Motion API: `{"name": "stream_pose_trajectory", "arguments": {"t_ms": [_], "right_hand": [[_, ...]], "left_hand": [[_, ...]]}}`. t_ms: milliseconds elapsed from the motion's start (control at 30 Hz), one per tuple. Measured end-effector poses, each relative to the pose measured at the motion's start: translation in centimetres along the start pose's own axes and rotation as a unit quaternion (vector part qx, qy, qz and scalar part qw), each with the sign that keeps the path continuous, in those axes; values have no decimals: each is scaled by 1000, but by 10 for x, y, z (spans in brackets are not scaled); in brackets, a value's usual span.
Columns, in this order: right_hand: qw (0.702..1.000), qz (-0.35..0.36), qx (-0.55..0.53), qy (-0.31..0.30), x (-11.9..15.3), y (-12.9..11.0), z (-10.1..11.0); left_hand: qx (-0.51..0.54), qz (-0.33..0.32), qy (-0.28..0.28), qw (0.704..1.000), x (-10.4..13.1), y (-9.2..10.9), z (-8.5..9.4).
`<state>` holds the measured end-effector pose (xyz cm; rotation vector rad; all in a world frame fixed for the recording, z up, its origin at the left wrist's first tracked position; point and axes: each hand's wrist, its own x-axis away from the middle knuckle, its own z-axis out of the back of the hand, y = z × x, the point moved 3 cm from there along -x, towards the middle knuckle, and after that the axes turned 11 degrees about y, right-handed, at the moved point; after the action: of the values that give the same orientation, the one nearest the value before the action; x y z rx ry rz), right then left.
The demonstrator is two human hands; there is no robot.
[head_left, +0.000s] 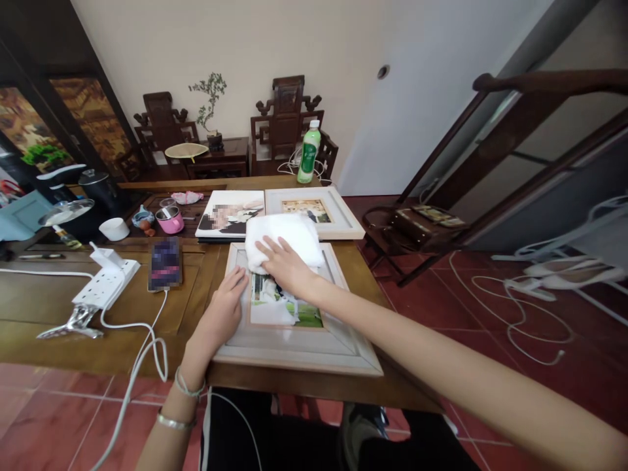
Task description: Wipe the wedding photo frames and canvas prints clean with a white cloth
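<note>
A picture frame [294, 350] with a pale wooden border and a picture of green grass lies face up at the table's front edge. On its upper part, reaching past the far border, is a folded white towel [299, 229]. My right hand [287, 265] lies flat on the towel's near side, fingers spread, pressing it down. My left hand [226, 307] rests on the frame's left border with its fingers stretched out; its thumb cannot be made out.
Beyond lie a second frame [343, 216] and a photo panel [220, 203]. A green bottle [309, 154] stands behind them. Leftward are a phone [165, 265], a power strip [105, 284] with trailing white cables, a pink cup [170, 221] and a white cup [114, 228]. A wooden chair [383, 226] stands rightward.
</note>
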<state>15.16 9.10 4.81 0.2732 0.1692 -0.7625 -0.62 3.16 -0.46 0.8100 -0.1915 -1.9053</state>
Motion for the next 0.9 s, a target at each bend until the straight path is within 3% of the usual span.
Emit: {"name": "stream_pose_trajectory", "arguments": {"t_ms": [100,267,367,500,700,900], "right_hand": [[1000,-22,13,-9,14,12,4],[995,-82,54,-29,58,52,13],[992,-97,68,-39,81,58,22],[993,-68,58,-74,105,28,43],[978,-43,-69,-193,142,-36,77],[970,-44,-149,-187,129,-59,81]], "left_hand": [[-9,-1,-1,1000,-1,0,0],[-17,0,0,1000,-1,1,1],[-18,-10,10,1000,-1,1,0],[-17,-11,15,1000,-2,0,0],[-18,-18,20,999,-2,2,0],[-14,-8,23,1000,-2,4,2]]}}
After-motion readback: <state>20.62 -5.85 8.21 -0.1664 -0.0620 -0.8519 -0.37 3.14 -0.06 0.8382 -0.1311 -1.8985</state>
